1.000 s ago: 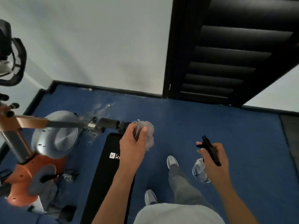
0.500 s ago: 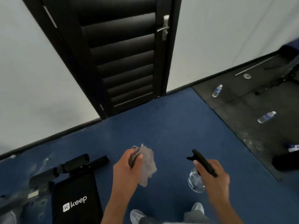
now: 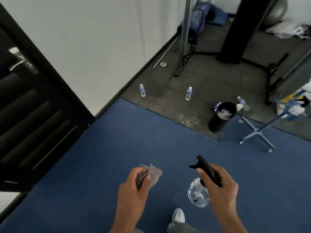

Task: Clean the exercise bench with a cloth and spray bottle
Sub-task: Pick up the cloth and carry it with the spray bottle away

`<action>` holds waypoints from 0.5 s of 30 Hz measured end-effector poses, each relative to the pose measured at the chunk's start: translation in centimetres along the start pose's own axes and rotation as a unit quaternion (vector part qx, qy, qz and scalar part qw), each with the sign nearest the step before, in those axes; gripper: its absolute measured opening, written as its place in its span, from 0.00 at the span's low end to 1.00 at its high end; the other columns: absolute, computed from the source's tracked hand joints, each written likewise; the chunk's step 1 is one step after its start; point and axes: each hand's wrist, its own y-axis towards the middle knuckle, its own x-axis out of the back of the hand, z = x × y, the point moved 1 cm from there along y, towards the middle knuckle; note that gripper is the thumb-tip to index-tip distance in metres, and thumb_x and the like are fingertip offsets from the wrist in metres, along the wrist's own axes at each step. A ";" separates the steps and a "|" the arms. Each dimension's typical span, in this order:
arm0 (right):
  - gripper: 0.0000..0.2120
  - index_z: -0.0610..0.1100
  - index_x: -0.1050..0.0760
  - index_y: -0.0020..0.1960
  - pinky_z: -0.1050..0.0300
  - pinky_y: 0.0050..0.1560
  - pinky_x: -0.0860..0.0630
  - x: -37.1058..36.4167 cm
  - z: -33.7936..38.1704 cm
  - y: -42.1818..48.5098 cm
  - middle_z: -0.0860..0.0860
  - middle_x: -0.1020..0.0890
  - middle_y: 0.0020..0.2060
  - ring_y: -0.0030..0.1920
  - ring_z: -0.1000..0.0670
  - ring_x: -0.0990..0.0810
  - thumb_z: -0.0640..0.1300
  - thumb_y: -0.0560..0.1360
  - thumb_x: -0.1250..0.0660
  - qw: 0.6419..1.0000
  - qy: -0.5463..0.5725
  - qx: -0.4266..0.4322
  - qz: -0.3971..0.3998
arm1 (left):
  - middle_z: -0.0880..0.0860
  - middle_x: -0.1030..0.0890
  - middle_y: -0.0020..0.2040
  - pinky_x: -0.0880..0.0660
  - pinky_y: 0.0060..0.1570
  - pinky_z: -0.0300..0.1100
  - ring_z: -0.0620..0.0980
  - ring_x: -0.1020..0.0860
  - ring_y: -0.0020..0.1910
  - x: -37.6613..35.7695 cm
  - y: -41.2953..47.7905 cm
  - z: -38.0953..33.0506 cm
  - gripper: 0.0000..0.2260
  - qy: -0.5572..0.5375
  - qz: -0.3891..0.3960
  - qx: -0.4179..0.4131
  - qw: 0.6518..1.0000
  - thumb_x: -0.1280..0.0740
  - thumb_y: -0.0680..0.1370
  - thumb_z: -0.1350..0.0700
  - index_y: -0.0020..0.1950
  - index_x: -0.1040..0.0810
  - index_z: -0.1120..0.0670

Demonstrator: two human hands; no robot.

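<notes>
My left hand [image 3: 134, 187] grips a folded grey cloth [image 3: 154, 174], held low over the blue floor mat. My right hand [image 3: 220, 187] holds a clear round spray bottle [image 3: 198, 193] by its black trigger head, nozzle pointing up and left. The two hands are side by side at the lower middle of the view, a short gap between them. The exercise bench is out of view.
A black louvred door [image 3: 33, 106] stands at the left. Ahead on the grey tiles are three water bottles [image 3: 142, 90], a black bin [image 3: 220, 116], a metal stand base [image 3: 257, 132] and a dark column [image 3: 235, 31]. Blue mat [image 3: 101, 165] lies underfoot.
The view has swung right, away from the bench and exercise bike, past the door to the tiled corner. Both hands keep their hold on cloth and bottle.
</notes>
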 end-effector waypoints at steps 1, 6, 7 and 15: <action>0.08 0.53 0.16 0.42 0.62 0.35 0.21 1.4 -0.2 1.4 0.49 0.16 0.33 0.34 0.49 0.17 0.45 0.68 0.19 1.000 0.006 -0.007 -0.013 | 0.36 0.18 0.42 0.23 0.37 0.40 0.41 0.19 0.38 -2.0 0.8 -1.5 0.05 0.008 0.018 -0.009 1.000 0.31 0.80 0.50 0.51 0.24 0.38; 0.09 0.57 0.16 0.41 0.58 0.39 0.22 6.7 -1.2 8.3 0.47 0.16 0.35 0.37 0.46 0.17 0.44 0.69 0.19 0.997 0.010 -0.045 -0.061 | 0.35 0.17 0.43 0.24 0.39 0.36 0.37 0.19 0.40 -10.8 5.4 -7.8 0.06 0.040 0.106 -0.060 0.992 0.31 0.80 0.52 0.52 0.24 0.39; 0.09 0.58 0.16 0.41 0.55 0.41 0.22 7.4 -1.4 9.8 0.47 0.16 0.36 0.38 0.45 0.17 0.45 0.69 0.20 0.996 0.009 -0.052 -0.071 | 0.34 0.17 0.44 0.23 0.41 0.37 0.37 0.18 0.42 -12.4 6.6 -8.7 0.06 0.048 0.116 -0.069 0.990 0.31 0.80 0.51 0.54 0.23 0.40; 0.06 0.54 0.15 0.42 0.64 0.32 0.26 12.8 -1.4 24.8 0.53 0.14 0.33 0.29 0.58 0.21 0.44 0.71 0.21 0.986 0.019 -0.080 -0.145 | 0.35 0.17 0.44 0.23 0.39 0.36 0.37 0.18 0.42 -26.5 18.9 -15.7 0.05 0.108 0.224 -0.139 0.958 0.31 0.80 0.49 0.56 0.23 0.41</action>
